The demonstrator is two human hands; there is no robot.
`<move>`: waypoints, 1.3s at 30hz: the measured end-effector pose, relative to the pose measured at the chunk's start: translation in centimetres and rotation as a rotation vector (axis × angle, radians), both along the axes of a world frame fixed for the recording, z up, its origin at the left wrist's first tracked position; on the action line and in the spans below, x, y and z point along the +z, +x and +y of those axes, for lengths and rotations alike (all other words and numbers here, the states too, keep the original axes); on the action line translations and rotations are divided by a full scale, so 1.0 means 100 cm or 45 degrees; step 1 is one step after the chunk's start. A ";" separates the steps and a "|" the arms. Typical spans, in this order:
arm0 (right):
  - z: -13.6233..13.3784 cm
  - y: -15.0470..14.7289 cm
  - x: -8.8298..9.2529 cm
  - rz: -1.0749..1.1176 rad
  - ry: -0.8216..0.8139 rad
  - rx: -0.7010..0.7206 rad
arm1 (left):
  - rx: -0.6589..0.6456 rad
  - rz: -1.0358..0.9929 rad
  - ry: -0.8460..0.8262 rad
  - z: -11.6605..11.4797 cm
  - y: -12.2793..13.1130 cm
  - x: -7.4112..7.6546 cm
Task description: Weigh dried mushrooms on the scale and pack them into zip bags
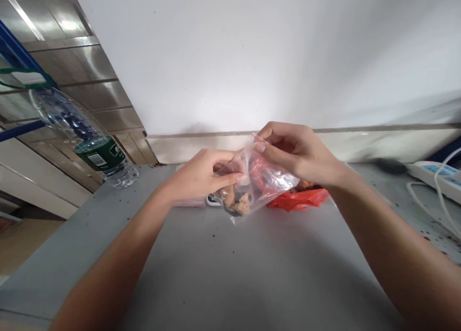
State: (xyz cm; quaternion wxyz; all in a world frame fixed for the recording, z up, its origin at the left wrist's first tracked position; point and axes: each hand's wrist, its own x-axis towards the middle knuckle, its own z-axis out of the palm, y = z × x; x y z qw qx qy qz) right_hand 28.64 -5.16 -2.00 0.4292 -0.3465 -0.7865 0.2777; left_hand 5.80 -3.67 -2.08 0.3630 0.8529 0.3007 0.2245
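Note:
A clear zip-lock bag (264,194) hangs tilted between my hands, above the grey table. Several brown, lumpy dried pieces (242,205) lie in its lower left corner. My left hand (203,173) pinches the bag's left side between thumb and fingers. Higher up on the right, my right hand (293,146) is closed on the top corner, by the red zip strip. Behind the bag sits an open red plastic bag (306,199) with more brown pieces in it, partly hidden by my right hand and the clear bag.
A large water bottle (95,153) with a green label stands at the table's left edge. Behind my left hand lie a stack of flat bags (189,202) and a partly hidden white-edged device (213,200). A power strip (437,175) with white cables lies right. A white wall (230,57) rises behind.

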 end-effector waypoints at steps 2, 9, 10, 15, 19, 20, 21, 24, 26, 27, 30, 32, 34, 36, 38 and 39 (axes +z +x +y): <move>0.001 -0.001 -0.001 0.014 0.011 0.023 | -0.003 0.023 0.013 0.001 -0.001 -0.001; 0.007 -0.004 -0.009 0.016 0.063 -0.062 | 0.002 0.025 0.026 0.002 -0.001 0.000; 0.008 -0.003 -0.009 0.033 0.082 -0.093 | -0.006 0.015 0.005 0.002 -0.001 0.000; 0.005 0.009 0.001 -0.010 -0.059 -0.064 | 0.067 -0.044 0.024 0.003 -0.003 0.003; 0.003 0.018 0.008 -0.101 -0.099 -0.014 | 0.153 -0.116 0.123 0.006 -0.005 0.004; 0.003 0.019 0.008 -0.098 -0.072 -0.032 | 0.160 -0.124 0.132 0.006 -0.005 0.004; 0.004 0.019 0.008 -0.090 -0.040 -0.053 | 0.163 -0.128 0.135 0.006 -0.004 0.004; 0.007 0.017 0.004 -0.072 0.014 -0.102 | 0.164 -0.143 0.123 0.006 -0.004 0.005; 0.008 0.017 0.003 -0.051 0.006 -0.131 | 0.160 -0.164 0.105 0.006 -0.004 0.004; 0.008 0.018 0.002 -0.036 -0.004 -0.145 | 0.157 -0.169 0.093 0.006 -0.004 0.004; 0.007 0.025 0.004 -0.054 -0.085 -0.118 | 0.174 -0.171 0.097 0.007 -0.005 0.004; 0.007 0.030 0.006 -0.113 -0.178 -0.039 | 0.202 -0.170 0.129 0.009 -0.006 0.004; 0.007 0.034 0.007 -0.147 -0.235 0.026 | 0.230 -0.171 0.154 0.010 -0.008 0.005; 0.007 0.036 0.007 -0.136 -0.224 0.036 | 0.243 -0.156 0.146 0.011 -0.008 0.005; 0.009 0.036 0.006 -0.117 -0.192 0.023 | 0.240 -0.148 0.130 0.010 -0.008 0.005; 0.010 0.036 0.006 -0.110 -0.186 0.018 | 0.240 -0.151 0.130 0.010 -0.008 0.005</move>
